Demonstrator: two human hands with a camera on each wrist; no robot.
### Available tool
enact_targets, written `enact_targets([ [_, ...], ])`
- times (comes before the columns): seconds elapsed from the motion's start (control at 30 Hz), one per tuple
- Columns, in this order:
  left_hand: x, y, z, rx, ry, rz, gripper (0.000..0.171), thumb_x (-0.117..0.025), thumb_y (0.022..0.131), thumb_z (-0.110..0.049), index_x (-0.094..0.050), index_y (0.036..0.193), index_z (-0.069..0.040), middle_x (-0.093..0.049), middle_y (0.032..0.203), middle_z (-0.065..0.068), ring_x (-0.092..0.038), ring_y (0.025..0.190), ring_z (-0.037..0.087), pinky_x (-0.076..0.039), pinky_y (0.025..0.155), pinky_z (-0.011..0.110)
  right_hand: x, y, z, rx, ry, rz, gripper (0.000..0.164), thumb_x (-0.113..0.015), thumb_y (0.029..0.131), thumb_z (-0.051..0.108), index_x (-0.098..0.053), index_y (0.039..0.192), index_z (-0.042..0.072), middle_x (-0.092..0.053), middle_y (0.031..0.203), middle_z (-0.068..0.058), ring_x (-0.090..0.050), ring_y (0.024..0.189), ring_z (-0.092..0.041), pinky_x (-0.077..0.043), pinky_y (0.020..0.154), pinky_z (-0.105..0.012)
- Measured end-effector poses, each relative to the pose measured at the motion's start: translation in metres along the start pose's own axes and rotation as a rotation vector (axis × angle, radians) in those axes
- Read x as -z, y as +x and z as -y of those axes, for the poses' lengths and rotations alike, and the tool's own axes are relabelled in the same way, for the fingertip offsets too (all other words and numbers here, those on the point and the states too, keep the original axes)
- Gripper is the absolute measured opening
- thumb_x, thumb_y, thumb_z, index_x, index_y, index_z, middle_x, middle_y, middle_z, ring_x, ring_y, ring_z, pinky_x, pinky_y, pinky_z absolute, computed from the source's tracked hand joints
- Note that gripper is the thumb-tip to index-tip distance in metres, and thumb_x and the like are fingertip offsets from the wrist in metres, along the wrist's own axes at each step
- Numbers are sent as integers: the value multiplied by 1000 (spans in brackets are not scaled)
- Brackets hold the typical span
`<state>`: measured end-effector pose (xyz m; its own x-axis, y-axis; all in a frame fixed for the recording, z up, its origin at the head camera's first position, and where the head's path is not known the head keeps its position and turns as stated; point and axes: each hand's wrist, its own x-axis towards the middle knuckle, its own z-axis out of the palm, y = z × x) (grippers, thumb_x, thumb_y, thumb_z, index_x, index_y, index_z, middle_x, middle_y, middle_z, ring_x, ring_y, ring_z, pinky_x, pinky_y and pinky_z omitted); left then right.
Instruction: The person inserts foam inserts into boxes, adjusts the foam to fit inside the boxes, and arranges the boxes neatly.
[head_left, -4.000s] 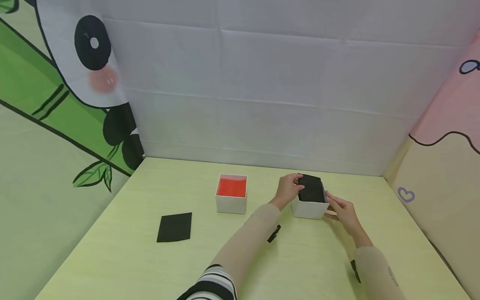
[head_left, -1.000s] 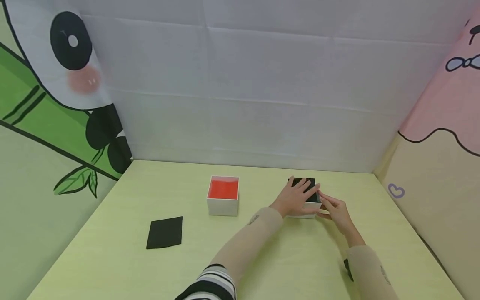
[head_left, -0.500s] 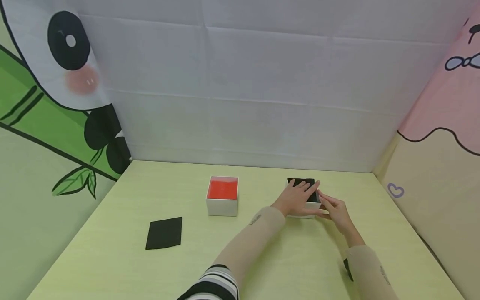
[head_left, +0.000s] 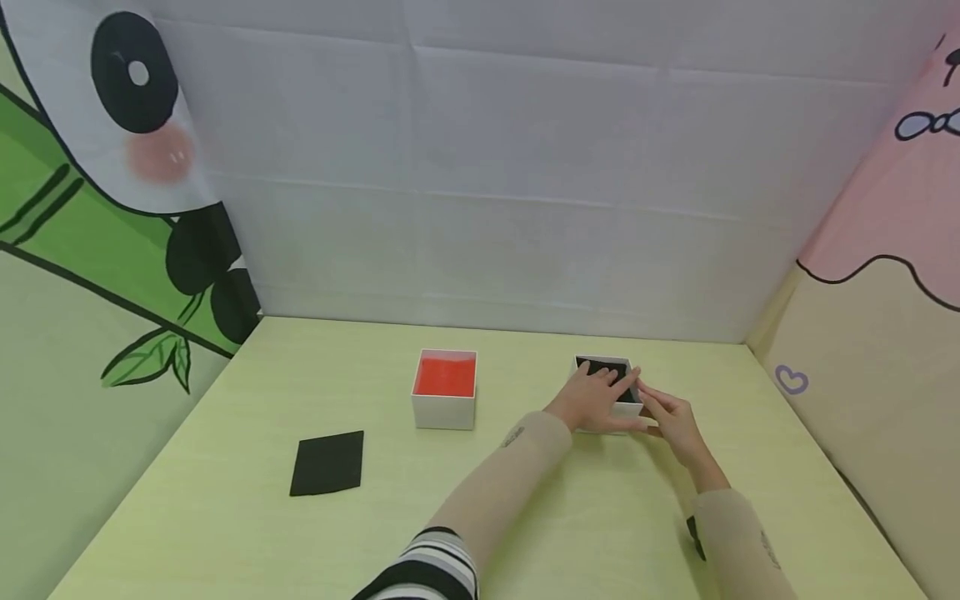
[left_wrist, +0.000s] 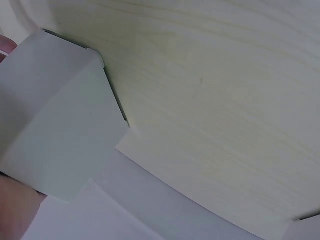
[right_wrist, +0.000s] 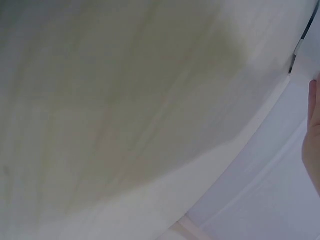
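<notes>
A small white box [head_left: 628, 410] stands at the right of the table with a black sheet [head_left: 606, 364] lying inside it, just below the rim. My left hand [head_left: 588, 400] is spread over this box, its straight fingers resting on the sheet and covering much of it. Against the right side wall, the fingers of my right hand [head_left: 678, 427] touch the box near its front corner. Most of the box's white outer wall [left_wrist: 60, 115] fills the left of the left wrist view. Only a sliver of white box [right_wrist: 310, 57] shows at the edge of the right wrist view.
Left of centre stands a second white box [head_left: 442, 414] with a red sheet or filling [head_left: 446, 377] inside. A loose black square sheet [head_left: 327, 463] lies flat at the front left. A white backdrop [head_left: 450, 250] rises behind the table.
Four seconds ago my left hand pinched the black sheet, tilted at the box top. Now that hand lies spread over it, and it has sunk lower. My right hand has stayed at the side.
</notes>
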<state>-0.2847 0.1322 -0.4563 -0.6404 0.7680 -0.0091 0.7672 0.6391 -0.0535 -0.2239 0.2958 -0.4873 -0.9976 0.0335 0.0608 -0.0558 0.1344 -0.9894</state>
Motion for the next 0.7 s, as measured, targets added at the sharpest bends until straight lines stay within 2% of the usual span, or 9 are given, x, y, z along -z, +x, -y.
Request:
enact_targets([
  [0.13, 2, -3, 2, -8, 104, -10, 82, -18, 77, -77, -6, 144, -31, -31, 141, -1, -25, 129, 15, -15, 103, 43, 0, 1, -2, 7, 26, 6, 47, -48, 93, 24, -36, 129, -4, -56, 100, 13, -57, 83, -7, -49, 69, -26],
  [0.27, 5, -6, 7, 11, 252, -41, 83, -15, 76, -78, -21, 143, -30, -29, 142, -2, -21, 131, 16, -15, 103, 44, 0, 2, -4, 33, 39, 11, 48, -48, 93, 24, -36, 130, -4, -53, 115, -5, -59, 83, -7, -49, 69, -30],
  [0.37, 6, -7, 10, 14, 297, -36, 81, -15, 76, -78, -33, 139, -30, -28, 143, -3, -18, 131, 16, -15, 103, 44, 0, 2, -4, 35, 30, 10, 49, -48, 93, 25, -35, 130, -5, -48, 121, -16, -60, 82, -7, -49, 69, -32],
  [0.43, 4, -7, 12, 10, 290, -30, 78, -16, 76, -78, -39, 135, -32, -27, 143, -2, -16, 132, 17, -15, 103, 45, 0, 2, -4, 29, 31, 8, 49, -48, 93, 25, -36, 130, -5, -49, 121, -16, -60, 82, -7, -49, 70, -33],
  [0.5, 2, -8, 14, 14, 259, -36, 76, -18, 77, -78, -44, 132, -33, -25, 144, -2, -13, 133, 17, -13, 103, 46, 0, 1, -4, 24, 38, 9, 49, -48, 92, 25, -36, 130, -5, -52, 117, -10, -60, 83, -8, -49, 70, -34],
  [0.63, -4, -7, 17, 46, 186, -58, 72, -20, 76, -78, -45, 130, -36, -20, 146, -2, -4, 134, 18, -8, 102, 49, -1, 1, -4, 27, 57, 16, 49, -49, 92, 24, -36, 130, -5, -57, 108, 3, -60, 83, -8, -49, 70, -34],
  [0.7, -7, -6, 18, 65, 150, -75, 71, -20, 76, -78, -46, 129, -38, -15, 147, -2, 2, 134, 19, -5, 102, 51, -1, 2, -3, 37, 61, 21, 49, -49, 92, 24, -36, 129, -5, -57, 106, 4, -60, 82, -8, -49, 70, -33],
])
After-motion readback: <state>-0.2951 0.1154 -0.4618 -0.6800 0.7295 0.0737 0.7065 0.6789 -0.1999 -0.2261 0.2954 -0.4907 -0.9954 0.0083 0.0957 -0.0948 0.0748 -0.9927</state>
